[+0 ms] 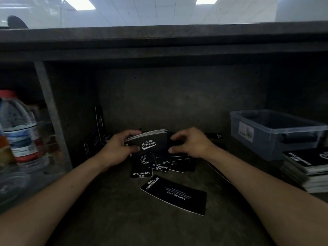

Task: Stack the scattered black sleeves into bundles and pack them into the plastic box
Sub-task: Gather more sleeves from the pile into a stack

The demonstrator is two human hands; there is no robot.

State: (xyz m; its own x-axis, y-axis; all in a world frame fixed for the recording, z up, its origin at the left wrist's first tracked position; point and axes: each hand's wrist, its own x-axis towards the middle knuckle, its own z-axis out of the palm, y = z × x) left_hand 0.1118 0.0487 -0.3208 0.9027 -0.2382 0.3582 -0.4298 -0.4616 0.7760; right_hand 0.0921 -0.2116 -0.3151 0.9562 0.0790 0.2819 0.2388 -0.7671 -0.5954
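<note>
Bundle (150,141) of black sleeves held at centre of the view, above the dark shelf surface (106,210), white "Club Camping" print facing the camera, pale edges fanned slightly along the top.

Left hand (121,147): fingers curled over the bundle's top left edge, thumb pressed on its front face. Firm grip.

Right hand (192,144): fingers curled at the bundle's right end, thumb under the lower corner. Looks like a pinch; exact contact hard to read in the dim light.

Loose sleeves (159,165) lie overlapped directly below the bundle, at 6 o'clock. Single sleeve (174,195) lies flat further out at 6, apart from that pile. Leaning sleeve (100,121) stands against the back wall at 10 o'clock.

Plastic box (266,139), translucent, at 3 o'clock; contents not readable. Finished stack (307,168) sits just in front of it, at 4 o'clock.

Water bottle (17,125) at 9 o'clock, blurred.
</note>
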